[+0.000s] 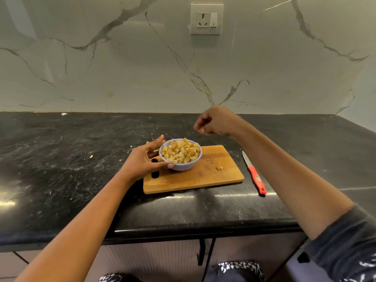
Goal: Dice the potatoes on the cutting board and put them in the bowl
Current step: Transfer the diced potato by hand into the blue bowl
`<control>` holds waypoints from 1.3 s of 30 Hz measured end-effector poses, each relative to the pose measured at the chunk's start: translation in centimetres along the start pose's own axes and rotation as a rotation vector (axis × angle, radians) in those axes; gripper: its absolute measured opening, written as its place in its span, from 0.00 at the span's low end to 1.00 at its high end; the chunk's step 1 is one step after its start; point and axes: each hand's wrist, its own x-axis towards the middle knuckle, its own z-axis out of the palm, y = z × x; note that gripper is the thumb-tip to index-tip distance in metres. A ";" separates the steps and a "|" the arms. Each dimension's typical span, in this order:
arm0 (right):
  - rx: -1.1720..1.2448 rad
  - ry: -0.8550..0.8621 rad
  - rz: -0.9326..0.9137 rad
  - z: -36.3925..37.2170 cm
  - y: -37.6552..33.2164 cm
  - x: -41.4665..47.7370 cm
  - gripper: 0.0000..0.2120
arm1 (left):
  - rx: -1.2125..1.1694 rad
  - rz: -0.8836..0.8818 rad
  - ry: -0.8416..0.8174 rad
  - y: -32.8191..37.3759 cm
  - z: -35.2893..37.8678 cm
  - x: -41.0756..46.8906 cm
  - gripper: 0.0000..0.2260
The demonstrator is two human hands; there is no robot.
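Knife (pixel 254 176) with a red handle lies on the black speckled worktop (pixel 61 159) just beside the right edge of the wooden cutting board (pixel 193 180), blade pointing away from the person. It touches neither hand. A small pale scrap (pixel 91 156) sits on the worktop left of the board, and another (pixel 64 113) lies by the wall.

The pale bluish bowl (pixel 183 166) stands on the left half of the board, heaped with potato dice (pixel 181 152). A few loose dice (pixel 219 167) lie on the board to the bowl's right. The left hand (pixel 146 159) has an open grip: its thumb touches the bowl's near wall and its spread, fairly straight fingers reach along the far left side. The right hand (pixel 215 121) hangs in the air above and to the right of the bowl, apart from it, its grip closed with the fingers curled in and the tips bunched; whether they pinch anything cannot be told. Its forearm crosses above the knife's far end.

The worktop is glossy, with a rounded front edge. Behind it rises a pale marble wall (pixel 101 68) with grey veins, carrying a white socket with a switch (pixel 206 19). Cabinet fronts (pixel 162 261) show below.
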 end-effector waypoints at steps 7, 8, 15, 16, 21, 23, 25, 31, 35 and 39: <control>-0.439 -0.261 -0.117 3.7 6.7 -5.7 0.19 | 0.004 0.017 0.034 0.2 0.5 -0.2 0.43; -0.442 -0.245 -0.150 4.1 7.1 -6.2 0.19 | 0.007 0.015 0.042 0.3 0.6 -0.2 0.43; -0.392 -0.103 -0.378 4.9 10.2 -9.4 0.15 | 0.019 -0.004 0.037 0.9 0.9 -0.8 0.46; -0.379 -0.040 -0.435 5.1 10.6 -9.6 0.12 | 0.020 -0.005 0.035 1.0 1.0 -0.8 0.46; -0.455 0.071 -0.664 5.5 11.4 -10.3 0.06 | 0.020 -0.002 0.041 0.8 1.1 -0.9 0.44; -0.351 0.095 -0.611 5.1 11.1 -10.3 0.06 | 0.015 0.002 0.048 0.8 1.2 -0.8 0.44; -0.063 0.168 -0.397 3.9 9.4 -9.2 0.06 | 0.025 0.001 0.063 0.9 1.2 -0.8 0.44; 0.088 0.125 -0.169 1.3 1.0 -2.8 0.06 | 0.087 -0.006 0.098 1.7 2.0 -1.4 0.47; -0.073 -0.048 -0.100 1.8 -1.4 -0.6 0.12 | 0.161 -0.029 0.112 2.1 2.5 -2.1 0.48; 0.003 0.057 0.029 2.0 -0.1 -0.1 0.14 | 0.304 -0.094 0.043 2.2 3.8 -2.6 0.53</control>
